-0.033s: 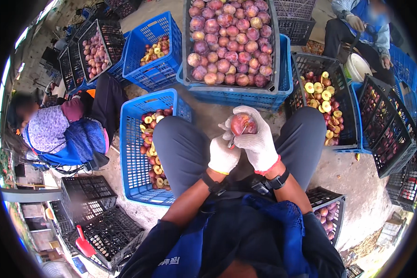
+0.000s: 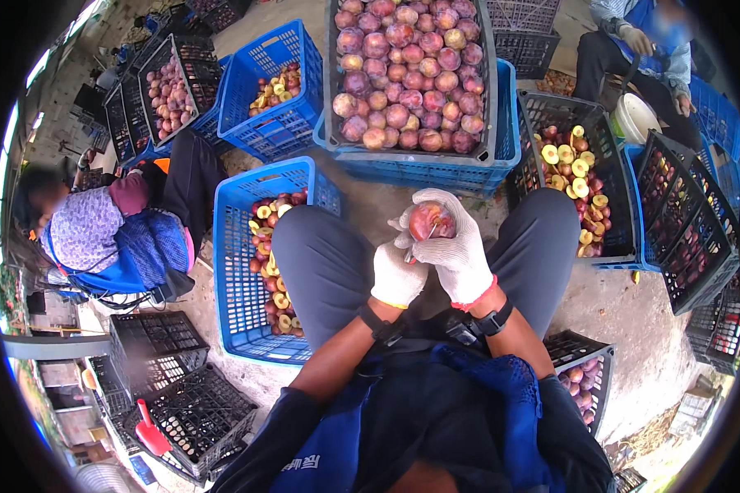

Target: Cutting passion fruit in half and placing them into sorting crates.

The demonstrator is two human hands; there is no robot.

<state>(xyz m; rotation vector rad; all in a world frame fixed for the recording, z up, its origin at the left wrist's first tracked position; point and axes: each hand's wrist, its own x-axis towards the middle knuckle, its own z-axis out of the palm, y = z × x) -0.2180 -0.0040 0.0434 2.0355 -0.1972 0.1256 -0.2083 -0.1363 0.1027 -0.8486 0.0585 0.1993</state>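
My right hand (image 2: 459,253), in a white knitted glove with a red cuff, is wrapped round a red plum (image 2: 431,222) between my knees. The plum has a pale line on its skin. Pressed close below it is my left hand (image 2: 397,275), also gloved in white, with a yellow cuff. Its fingers are closed on a small knife (image 2: 410,257); only a bit of metal shows near the plum, and the rest is hidden by the gloves.
A blue crate (image 2: 259,341) of cut plums stands by my left knee. Ahead, a black crate (image 2: 491,123) of whole plums sits on a blue one. Another black crate (image 2: 625,189) holds cut plums at right. Two people sit nearby, left and far right. A red scoop (image 2: 150,429) lies lower left.
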